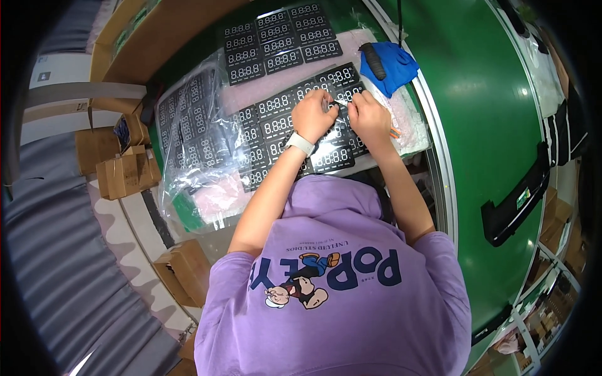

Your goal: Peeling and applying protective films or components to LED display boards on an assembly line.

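Both of my hands meet over rows of black digital display panels (pixel 274 105) with white segment digits, laid out on pale pink foam (pixel 216 195). My left hand (pixel 313 116), with a white watch (pixel 300 144) on its wrist, has its thumb and forefinger bent together. Close beside it, my right hand (pixel 371 118) is closed in a pinch. A small dark and pale bit shows between the fingertips; its kind is too small to tell. Just beyond my right hand lies a blue cloth (pixel 398 66) with a black ribbed handle-like object (pixel 373 61) on it.
More display panels (pixel 263 45) lie at the far side. Clear plastic wrap (pixel 219 135) covers others at the left. A metal rail (pixel 439 150) divides off a green surface (pixel 467 94) on the right, where a long black part (pixel 514 200) lies. Cardboard boxes (pixel 128 172) stand left.
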`<state>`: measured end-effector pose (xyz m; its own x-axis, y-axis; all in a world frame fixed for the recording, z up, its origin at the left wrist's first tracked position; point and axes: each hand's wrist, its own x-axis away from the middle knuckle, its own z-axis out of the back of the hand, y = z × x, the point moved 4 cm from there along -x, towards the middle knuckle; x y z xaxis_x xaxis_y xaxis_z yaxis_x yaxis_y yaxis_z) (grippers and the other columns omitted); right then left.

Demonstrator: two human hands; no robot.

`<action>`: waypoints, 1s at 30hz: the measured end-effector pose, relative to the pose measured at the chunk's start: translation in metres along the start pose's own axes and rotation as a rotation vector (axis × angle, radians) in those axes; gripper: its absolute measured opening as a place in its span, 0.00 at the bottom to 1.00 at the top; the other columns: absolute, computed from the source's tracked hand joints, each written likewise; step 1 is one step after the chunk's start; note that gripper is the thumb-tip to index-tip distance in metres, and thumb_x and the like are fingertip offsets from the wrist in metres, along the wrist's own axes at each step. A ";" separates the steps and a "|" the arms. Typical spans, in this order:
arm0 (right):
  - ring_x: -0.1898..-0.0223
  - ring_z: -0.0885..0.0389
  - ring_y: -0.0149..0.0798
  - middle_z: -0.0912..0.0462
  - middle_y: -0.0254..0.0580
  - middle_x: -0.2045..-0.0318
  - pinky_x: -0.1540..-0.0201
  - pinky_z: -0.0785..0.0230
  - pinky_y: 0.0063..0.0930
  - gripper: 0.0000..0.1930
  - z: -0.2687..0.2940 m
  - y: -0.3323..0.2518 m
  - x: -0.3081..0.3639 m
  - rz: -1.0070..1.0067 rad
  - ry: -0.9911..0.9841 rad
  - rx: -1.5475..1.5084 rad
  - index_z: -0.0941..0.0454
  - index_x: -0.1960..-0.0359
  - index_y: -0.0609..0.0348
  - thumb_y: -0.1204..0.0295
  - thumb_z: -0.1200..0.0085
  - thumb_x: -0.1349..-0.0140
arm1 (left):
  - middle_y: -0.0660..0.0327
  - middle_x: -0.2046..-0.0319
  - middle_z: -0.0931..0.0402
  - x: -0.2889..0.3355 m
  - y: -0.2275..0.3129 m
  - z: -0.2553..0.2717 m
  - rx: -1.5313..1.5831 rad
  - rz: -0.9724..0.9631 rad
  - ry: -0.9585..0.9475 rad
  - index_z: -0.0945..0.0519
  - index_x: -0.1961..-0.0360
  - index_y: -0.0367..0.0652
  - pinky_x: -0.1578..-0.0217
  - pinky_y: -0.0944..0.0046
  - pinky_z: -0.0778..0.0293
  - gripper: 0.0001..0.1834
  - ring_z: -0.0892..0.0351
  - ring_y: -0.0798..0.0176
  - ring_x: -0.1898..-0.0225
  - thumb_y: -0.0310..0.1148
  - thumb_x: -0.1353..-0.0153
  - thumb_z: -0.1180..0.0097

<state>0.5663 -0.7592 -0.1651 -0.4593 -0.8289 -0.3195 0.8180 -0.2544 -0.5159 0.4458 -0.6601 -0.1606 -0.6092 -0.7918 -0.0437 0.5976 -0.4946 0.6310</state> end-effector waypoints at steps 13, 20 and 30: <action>0.71 0.19 0.51 0.23 0.43 0.70 0.69 0.26 0.44 0.08 0.000 0.004 0.000 -0.021 -0.091 -0.068 0.26 0.70 0.57 0.68 0.41 0.41 | 0.58 0.67 0.22 0.005 0.000 -0.003 -0.041 -0.005 0.036 0.20 0.65 0.48 0.66 0.54 0.25 0.13 0.20 0.50 0.65 0.37 0.51 0.32; 0.70 0.18 0.51 0.23 0.42 0.70 0.69 0.26 0.44 0.08 -0.003 0.003 0.004 -0.111 0.026 -0.005 0.26 0.70 0.56 0.67 0.41 0.41 | 0.59 0.69 0.24 0.005 0.003 -0.003 -0.031 -0.021 0.049 0.20 0.65 0.48 0.67 0.54 0.26 0.12 0.20 0.51 0.66 0.35 0.50 0.31; 0.72 0.20 0.51 0.23 0.41 0.72 0.71 0.28 0.45 0.07 0.000 0.006 0.001 -0.030 -0.019 -0.116 0.26 0.72 0.56 0.69 0.41 0.42 | 0.61 0.68 0.24 0.007 0.005 -0.002 -0.024 -0.017 0.081 0.18 0.64 0.50 0.67 0.57 0.25 0.11 0.20 0.54 0.67 0.33 0.50 0.32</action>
<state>0.5709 -0.7613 -0.1684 -0.4749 -0.8316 -0.2879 0.7581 -0.2204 -0.6138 0.4458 -0.6690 -0.1589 -0.5759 -0.8091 -0.1171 0.6004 -0.5158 0.6112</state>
